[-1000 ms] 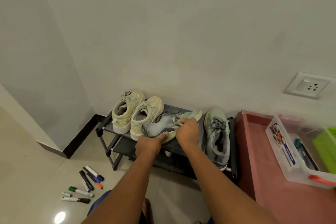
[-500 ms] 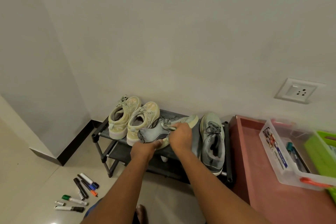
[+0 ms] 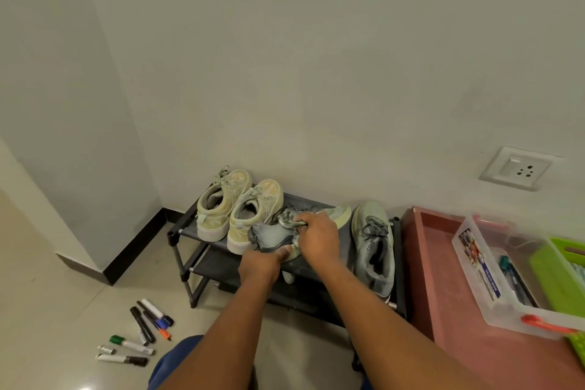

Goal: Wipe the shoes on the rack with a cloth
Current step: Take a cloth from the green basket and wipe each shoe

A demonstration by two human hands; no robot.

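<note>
At frame centre, the left hand [image 3: 259, 263] grips a tilted grey shoe [image 3: 272, 236] on the rack [image 3: 186, 231]; the right hand's [image 3: 319, 239] fingers clutch a cloth [image 3: 289, 219] against it.

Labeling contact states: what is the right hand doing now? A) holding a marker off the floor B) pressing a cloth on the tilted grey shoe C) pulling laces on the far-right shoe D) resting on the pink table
B: the right hand bunches the cloth against the tilted grey shoe, which the left hand steadies at the heel.

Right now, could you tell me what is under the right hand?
The right hand holds a crumpled cloth against a tilted grey shoe. The shoe's middle is covered.
</note>
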